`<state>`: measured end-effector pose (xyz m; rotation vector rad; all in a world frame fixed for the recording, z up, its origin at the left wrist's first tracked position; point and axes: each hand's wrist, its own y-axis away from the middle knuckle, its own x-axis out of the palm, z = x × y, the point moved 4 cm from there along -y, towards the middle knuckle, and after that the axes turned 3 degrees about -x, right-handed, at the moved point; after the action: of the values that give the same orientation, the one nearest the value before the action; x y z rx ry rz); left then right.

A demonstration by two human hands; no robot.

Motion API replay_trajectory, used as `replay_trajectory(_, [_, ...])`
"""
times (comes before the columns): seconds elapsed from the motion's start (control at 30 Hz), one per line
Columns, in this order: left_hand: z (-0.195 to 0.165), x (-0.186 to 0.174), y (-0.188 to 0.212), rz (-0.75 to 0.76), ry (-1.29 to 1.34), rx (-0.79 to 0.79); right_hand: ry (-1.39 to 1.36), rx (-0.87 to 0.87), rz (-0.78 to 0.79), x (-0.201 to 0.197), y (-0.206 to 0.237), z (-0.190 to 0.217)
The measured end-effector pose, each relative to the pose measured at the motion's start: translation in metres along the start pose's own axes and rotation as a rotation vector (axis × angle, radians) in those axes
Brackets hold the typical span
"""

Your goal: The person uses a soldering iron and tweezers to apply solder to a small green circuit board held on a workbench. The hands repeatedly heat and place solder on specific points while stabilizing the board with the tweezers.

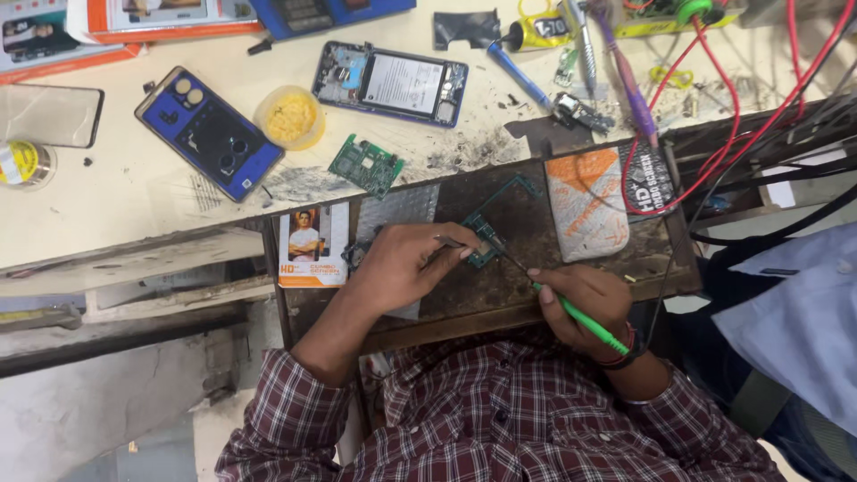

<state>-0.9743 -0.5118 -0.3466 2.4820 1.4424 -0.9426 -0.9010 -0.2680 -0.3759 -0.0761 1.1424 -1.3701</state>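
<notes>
**Visitor:** What is the person at the bench holding?

**Onlooker:** Take the dark work board (464, 295) in front of them as the centre. A small green circuit board (483, 239) lies on its middle. The left hand (402, 266) rests on the work board just left of that circuit board, fingers curled together, pinching thin metal tweezers (453, 243) whose tips reach the circuit board's edge.

**Visitor:** And the other hand?

**Onlooker:** The right hand (585, 299) sits at the work board's near right edge. Its fingers are pressed around a soldering iron with a green handle (585, 321), held like a pen; the thin dark tip slants up to the circuit board. A dark band circles that wrist.

**Visitor:** What lies around the work board?

**Onlooker:** On its right part, an orange and white packet (585, 201). Beyond its far edge, on the pale table (107, 205), a second green circuit board (366, 165), a yellow tub (287, 116), a blue phone back (208, 134) and an opened phone (390, 83). Red wires (714, 134) loop past the far right corner.
</notes>
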Motion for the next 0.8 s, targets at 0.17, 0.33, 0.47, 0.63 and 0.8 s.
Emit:
replay_trajectory(0.17, [0.010, 0.000, -0.008, -0.013, -0.005, 0.041, 0.021, 0.030, -0.026, 0.010, 0.000, -0.016])
replay_trajectory(0.33, [0.021, 0.006, -0.015, 0.077, -0.037, -0.138, -0.006, 0.024, -0.008, 0.017, 0.000, -0.025])
replay_trajectory(0.47, [0.020, 0.003, -0.013, 0.011, 0.013, -0.023, 0.007, 0.026, -0.023, 0.019, 0.000, -0.024])
replay_trajectory(0.63, [0.019, 0.002, -0.012, -0.006, -0.009, 0.015, 0.007, 0.050, -0.032, 0.017, -0.002, -0.021])
replay_trajectory(0.8, [0.020, 0.003, -0.012, 0.017, 0.009, -0.015, -0.026, 0.033, -0.001, 0.017, -0.003, -0.022])
